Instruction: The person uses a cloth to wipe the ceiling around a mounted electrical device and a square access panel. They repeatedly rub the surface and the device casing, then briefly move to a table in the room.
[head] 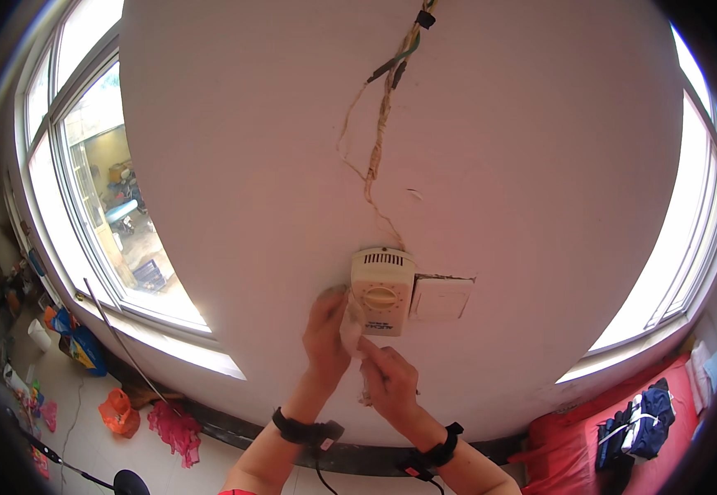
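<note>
A cream fan speed controller with a round dial and vent slots is fixed to the wall. Against its left side, my left hand grips a whitish, thin, crumpled piece, perhaps cloth or tissue. My right hand pinches the lower end of that same piece just below the controller. Something small and pale hangs under the right hand, too hidden to name. Right beside the controller is a white square wall switch plate. Twisted, taped wires run down the wall to the controller's top.
Windows stand at left and right, a metal rod leaning below the left one. On the floor at lower left lie an orange plastic bag and pink cloth. Folded dark clothes rest on a red-covered bed.
</note>
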Available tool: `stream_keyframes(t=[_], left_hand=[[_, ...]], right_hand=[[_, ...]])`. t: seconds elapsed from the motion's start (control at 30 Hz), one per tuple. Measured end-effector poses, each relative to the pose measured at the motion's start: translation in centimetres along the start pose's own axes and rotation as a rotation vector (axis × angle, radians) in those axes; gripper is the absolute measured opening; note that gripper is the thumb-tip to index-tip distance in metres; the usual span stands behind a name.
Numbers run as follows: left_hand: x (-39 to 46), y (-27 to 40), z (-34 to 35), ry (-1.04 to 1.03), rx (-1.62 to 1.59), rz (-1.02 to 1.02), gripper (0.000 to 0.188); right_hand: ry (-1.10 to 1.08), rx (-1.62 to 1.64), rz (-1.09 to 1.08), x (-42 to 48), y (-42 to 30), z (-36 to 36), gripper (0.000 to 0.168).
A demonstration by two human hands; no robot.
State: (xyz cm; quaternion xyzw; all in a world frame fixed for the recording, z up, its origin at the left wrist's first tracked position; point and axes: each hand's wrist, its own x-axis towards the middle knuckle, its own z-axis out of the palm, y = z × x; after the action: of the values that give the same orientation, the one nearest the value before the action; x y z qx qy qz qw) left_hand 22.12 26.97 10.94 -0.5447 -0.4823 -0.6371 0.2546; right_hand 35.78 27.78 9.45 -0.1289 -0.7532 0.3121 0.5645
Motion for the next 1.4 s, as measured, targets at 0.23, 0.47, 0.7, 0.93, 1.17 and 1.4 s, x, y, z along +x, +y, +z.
stream_keyframes(t=[0.23, 0.47, 0.7, 0.93, 1.17, 1.4], left_hand=[[-6.5, -2.5, -2.1, -0.258, -0.044, 0.007, 0.02], [1.0, 1.1, -4.4, -0.117, 0.086, -0.081, 0.02], [7.2, 2.9, -1.6, -0.036, 0.018, 0.032, 0.018], [1.3, 1.0, -1.8, -0.148, 0.083, -0.115, 0.021], [-6.0, -0.8, -5.3, -0.42, 0.085, -0.122, 0.021], [2.3, 5.7, -4.0, -0.152, 0.059, 0.003, 0.016]], right_hand=[[-0.015, -0.052, 0.101, -4.7, 3.3, 0.5, 0.035], [-0.103, -0.045, 0.122, -3.4, 1.1, -1.3, 0.033], [0.121, -0.018, -0.035, 0.9, -1.2, 0.0, 0.033], [0.048, -0.062, 0.059, -2.4, 0.8, -0.9, 0.034], [-0.174, -0.129, 0.083, -7.2, 1.9, -2.4, 0.033], [0.007, -0.047, 0.022, -3.4, -0.9, -3.1, 0.035]])
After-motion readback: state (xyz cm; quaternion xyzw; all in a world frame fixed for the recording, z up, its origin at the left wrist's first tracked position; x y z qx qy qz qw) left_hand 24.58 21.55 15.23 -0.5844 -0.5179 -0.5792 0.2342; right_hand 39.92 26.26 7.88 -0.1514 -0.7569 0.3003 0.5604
